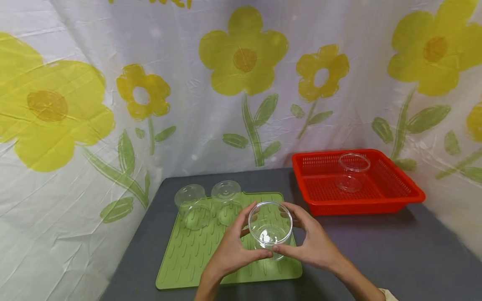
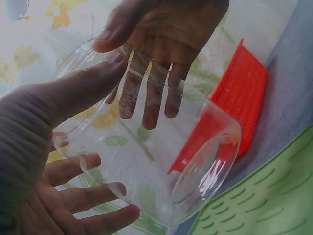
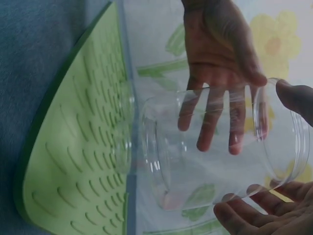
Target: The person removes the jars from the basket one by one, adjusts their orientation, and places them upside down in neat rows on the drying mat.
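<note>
Hands hold one clear cup (image 1: 270,228) between them, left hand (image 1: 231,246) and right hand (image 1: 312,242) both curled round its sides, just above the green mat (image 1: 180,259). Keep fingers snug and gentle, I think, because thin plastic squashes and slips.

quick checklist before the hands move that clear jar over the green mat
1. Both hands on the clear jar: left hand and right hand grip opposite sides. ok
2. Jar looks empty. ok
3. Open mouth faces up. ok
4. Space in the red basket: one clear jar inside, bare floor around it. ok
5. Two upturned jars at the back of the green mat stand apart from the hands. ok
6. Jar dry or wet: cannot tell
</note>
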Motion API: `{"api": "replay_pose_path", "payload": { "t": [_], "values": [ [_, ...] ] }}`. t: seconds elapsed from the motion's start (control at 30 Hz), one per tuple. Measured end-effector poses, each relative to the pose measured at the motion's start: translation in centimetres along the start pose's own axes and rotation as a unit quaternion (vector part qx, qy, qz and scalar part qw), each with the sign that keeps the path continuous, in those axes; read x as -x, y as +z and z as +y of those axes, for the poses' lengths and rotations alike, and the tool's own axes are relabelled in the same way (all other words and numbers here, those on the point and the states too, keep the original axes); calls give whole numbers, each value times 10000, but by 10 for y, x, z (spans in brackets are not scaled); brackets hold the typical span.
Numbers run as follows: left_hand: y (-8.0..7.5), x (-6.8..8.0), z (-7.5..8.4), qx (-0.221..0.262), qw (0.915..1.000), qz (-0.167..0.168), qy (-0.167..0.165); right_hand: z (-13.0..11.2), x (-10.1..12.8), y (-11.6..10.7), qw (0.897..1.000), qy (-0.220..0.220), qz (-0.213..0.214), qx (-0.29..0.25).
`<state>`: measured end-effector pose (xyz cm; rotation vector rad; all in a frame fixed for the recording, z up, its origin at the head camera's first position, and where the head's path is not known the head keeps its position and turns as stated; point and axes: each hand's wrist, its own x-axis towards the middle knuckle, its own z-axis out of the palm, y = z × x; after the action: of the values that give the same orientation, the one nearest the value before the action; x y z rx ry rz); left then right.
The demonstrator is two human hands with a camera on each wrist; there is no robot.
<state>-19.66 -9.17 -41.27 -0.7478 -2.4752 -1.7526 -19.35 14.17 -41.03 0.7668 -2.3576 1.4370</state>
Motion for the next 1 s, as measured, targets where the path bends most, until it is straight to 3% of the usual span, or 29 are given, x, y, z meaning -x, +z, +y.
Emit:
{"api": "replay_pose_path", "payload": {
  "t": [0.27,0.6,1.0],
  "values": [
    [-1,2,-7,121,9997,205,59,0,3,4,9996,202,-190,-52],
    [5,7,-11,1002,9934,461,328,25,11,17,9996,-281,75,7],
    [10,11,-17,1362,9886,546,345,37,11,27,9972,-629,101,-383]
  ]
}}
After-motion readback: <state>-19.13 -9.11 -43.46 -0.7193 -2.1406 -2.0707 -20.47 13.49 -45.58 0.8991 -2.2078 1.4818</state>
